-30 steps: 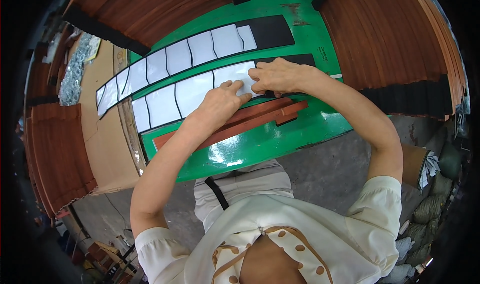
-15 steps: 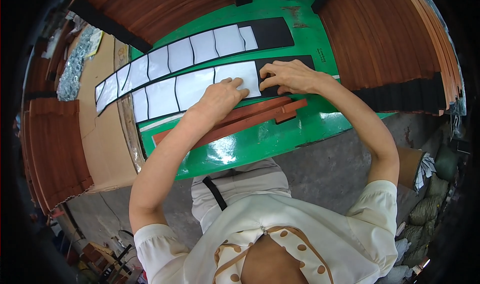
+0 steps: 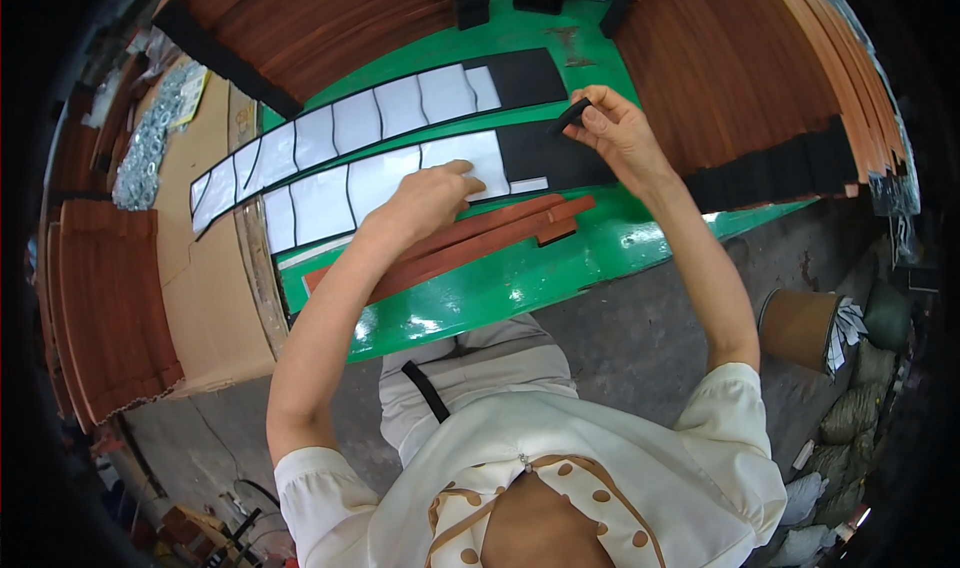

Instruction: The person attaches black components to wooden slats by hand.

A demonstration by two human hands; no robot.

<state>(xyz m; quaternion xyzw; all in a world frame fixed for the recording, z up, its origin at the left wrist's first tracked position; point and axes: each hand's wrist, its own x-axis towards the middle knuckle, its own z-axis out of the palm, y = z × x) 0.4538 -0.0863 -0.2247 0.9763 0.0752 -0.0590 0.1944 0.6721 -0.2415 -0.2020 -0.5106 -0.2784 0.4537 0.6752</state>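
Black strip (image 3: 571, 116) is being clamped by fingers of right hand (image 3: 624, 138); left hand (image 3: 428, 198), fingers apart, is apparently steadying white sheet (image 3: 470, 149).

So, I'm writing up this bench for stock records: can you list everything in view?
Table: one, green, centre
Long strips: two, black, side by side on the table
Sheets: several, white, rowed along both strips
Sliver: one, white, near strip
Small piece: one, black, above near strip
Bars: at least two, red-brown, table front
Slat stacks: at least three, brown, back, right, left
Cardboard: count unclear, tan, left
Plastic heap: one, clear, far left
Drum: one, brown, floor right
Sacks: several, greenish, lower right
Left hand: one, bare, on near sheets
Right hand: one, bare, pinching small piece
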